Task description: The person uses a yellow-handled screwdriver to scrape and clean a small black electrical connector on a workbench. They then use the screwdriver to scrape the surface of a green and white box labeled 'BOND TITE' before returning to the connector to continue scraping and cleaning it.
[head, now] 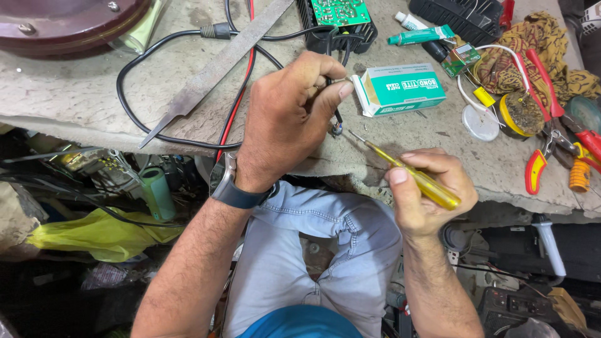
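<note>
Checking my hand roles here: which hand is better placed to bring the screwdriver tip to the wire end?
Probably the right hand: it already holds the yellow screwdriver, tip aimed toward the black wire pinched by the left hand.

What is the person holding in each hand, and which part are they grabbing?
The right hand grips a yellow screwdriver by its handle, metal tip free. The left hand pinches a thin black wire near its end between thumb and fingers.

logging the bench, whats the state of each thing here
left hand: pinching a thin black wire
right hand: gripping a yellow screwdriver, tip toward the wire
green box: lying flat, end flap open
metal file: lying loose across cables
green tube: capped, lying down
</note>
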`<state>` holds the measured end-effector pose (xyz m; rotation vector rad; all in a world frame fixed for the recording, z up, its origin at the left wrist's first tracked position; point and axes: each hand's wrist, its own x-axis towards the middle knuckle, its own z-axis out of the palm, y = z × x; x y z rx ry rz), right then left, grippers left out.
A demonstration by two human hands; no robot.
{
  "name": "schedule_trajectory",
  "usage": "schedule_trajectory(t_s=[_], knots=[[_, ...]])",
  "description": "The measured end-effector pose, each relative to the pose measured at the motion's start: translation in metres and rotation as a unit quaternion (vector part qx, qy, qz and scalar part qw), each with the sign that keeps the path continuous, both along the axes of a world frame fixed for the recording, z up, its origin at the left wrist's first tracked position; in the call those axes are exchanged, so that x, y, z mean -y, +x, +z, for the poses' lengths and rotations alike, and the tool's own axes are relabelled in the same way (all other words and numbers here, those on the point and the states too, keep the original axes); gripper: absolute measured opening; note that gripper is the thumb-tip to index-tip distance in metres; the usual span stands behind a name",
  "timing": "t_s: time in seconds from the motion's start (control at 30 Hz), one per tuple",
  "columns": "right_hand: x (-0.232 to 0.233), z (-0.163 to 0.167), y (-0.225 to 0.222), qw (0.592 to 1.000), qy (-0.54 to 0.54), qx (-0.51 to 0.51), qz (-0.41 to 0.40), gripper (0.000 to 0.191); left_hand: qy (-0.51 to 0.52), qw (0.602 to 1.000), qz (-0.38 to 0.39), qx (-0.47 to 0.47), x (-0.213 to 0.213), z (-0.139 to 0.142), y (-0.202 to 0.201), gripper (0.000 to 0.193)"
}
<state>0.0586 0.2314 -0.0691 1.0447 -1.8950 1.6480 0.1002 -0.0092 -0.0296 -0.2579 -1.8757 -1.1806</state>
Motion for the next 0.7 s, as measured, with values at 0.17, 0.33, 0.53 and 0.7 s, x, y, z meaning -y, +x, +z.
schedule_trajectory(t_s=[0.17, 0.33, 0.53, 0.7], knots=[[0.0046, 0.004, -0.0026, 0.992, 0.075, -0.098, -0.026, 0.024, -0.035, 0.998, 0.004, -0.042, 0.0009, -0.0002, -0.0003, 0.012], [0.0039, 0.0009, -0.0037, 0.993, 0.066, -0.094, -0.018, 0.024, -0.026, 0.999, -0.017, -0.014, 0.0001, 0.001, 0.001, 0.02], [0.0003, -0.0055, -0.0037, 0.996, 0.024, -0.089, -0.012, 0.025, -0.012, 0.999, -0.038, 0.011, 0.0016, -0.0015, -0.0002, 0.034], [0.0018, -0.0043, -0.0039, 0.993, 0.043, -0.108, -0.02, 0.024, 0.004, 0.999, -0.048, 0.001, 0.0025, -0.0067, -0.0033, 0.033]])
